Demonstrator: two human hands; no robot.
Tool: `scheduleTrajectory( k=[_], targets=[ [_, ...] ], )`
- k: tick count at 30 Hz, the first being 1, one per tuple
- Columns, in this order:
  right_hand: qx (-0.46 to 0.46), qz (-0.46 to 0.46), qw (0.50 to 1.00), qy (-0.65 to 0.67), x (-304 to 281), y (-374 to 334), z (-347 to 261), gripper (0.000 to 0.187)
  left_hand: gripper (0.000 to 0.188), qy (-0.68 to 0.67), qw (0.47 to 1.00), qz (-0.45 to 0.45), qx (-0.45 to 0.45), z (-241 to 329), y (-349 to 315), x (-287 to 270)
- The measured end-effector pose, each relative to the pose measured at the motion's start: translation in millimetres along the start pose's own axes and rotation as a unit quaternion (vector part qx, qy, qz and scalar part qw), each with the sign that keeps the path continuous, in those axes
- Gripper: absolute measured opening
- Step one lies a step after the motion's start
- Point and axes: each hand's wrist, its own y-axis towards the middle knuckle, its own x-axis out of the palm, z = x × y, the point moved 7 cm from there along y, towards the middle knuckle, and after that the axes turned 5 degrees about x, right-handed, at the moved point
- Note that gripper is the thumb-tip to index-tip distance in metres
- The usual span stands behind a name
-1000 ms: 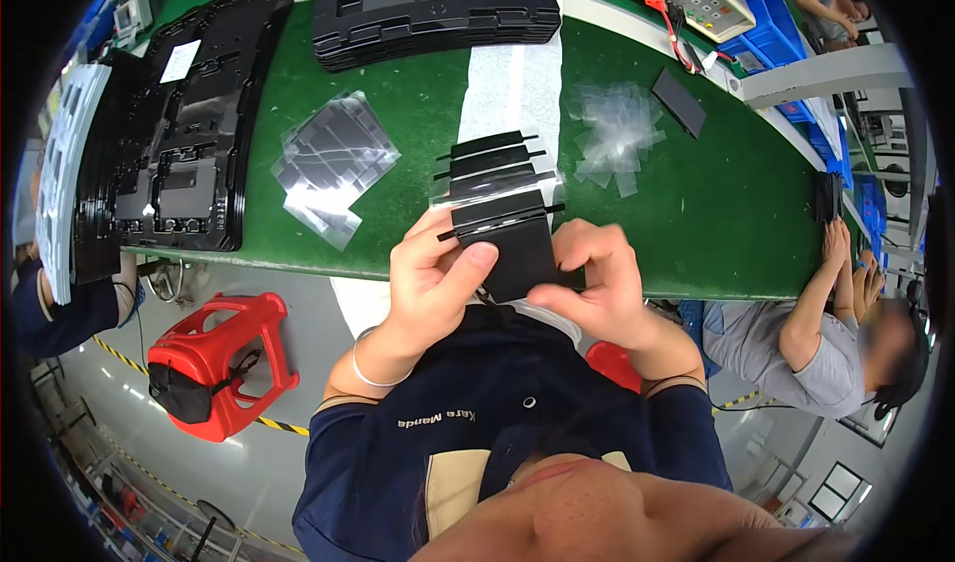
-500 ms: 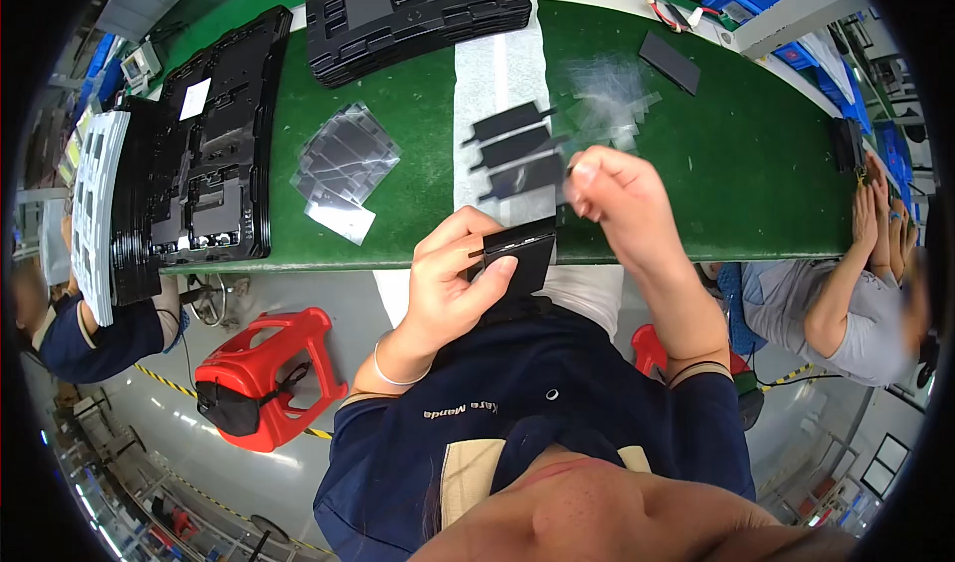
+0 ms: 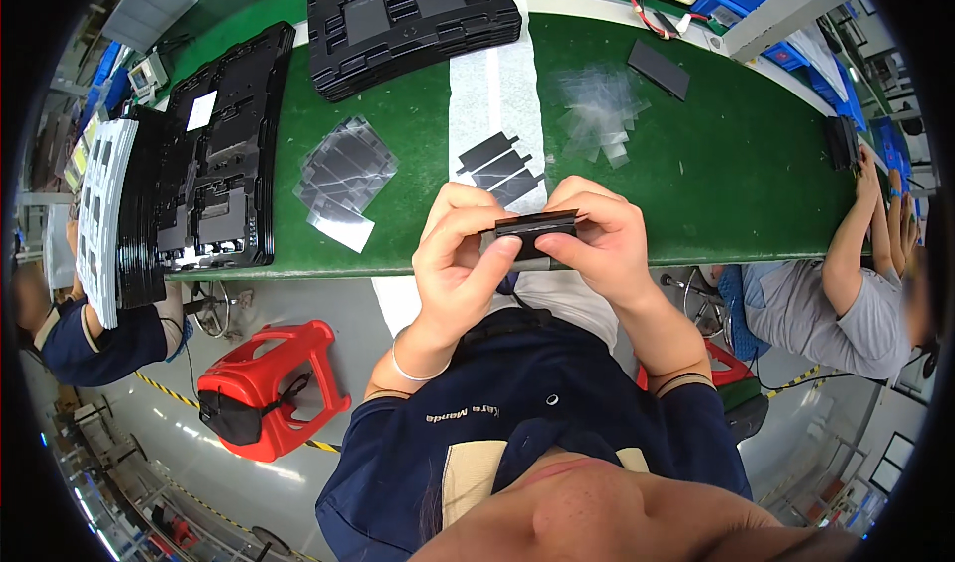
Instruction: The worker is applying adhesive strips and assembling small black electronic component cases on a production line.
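Observation:
My left hand (image 3: 456, 249) and my right hand (image 3: 609, 242) grip a black flat rectangular block (image 3: 537, 232) from both ends, just off the bench's near edge. Both thumbs press on the side toward me; the other fingers are behind it. A thin dark edge stands along the block's top, and I cannot tell whether it is a separate piece. Beyond my hands, several black rectangular pieces with narrow end tabs (image 3: 500, 166) lie overlapping on a white strip (image 3: 492, 94).
Clear film sheets (image 3: 348, 169) lie left, with more film (image 3: 602, 109) at right. Another black block (image 3: 659, 69) lies far right. Stacked black trays (image 3: 418, 25) stand at the back, more trays (image 3: 224, 154) at left. A red stool (image 3: 279, 383) stands behind left; people sit on both sides.
My right hand has come down and left onto the block's right end. The block, earlier tilted in my left hand alone, is now level between both hands.

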Motion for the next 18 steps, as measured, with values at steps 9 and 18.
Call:
scheduleTrajectory(
  k=[9,18],
  targets=[
    [-0.162,0.058,0.979,-0.109,-1.9,-6.0,-25.8,0.024,0.021,0.031,0.997,0.038,0.065,7.1,5.9,-5.9],
    [-0.277,0.154,0.923,-0.217,5.4,-17.1,-39.8,0.028,0.029,0.181,0.959,0.081,0.203,18.2,-0.2,7.5]
  ],
)
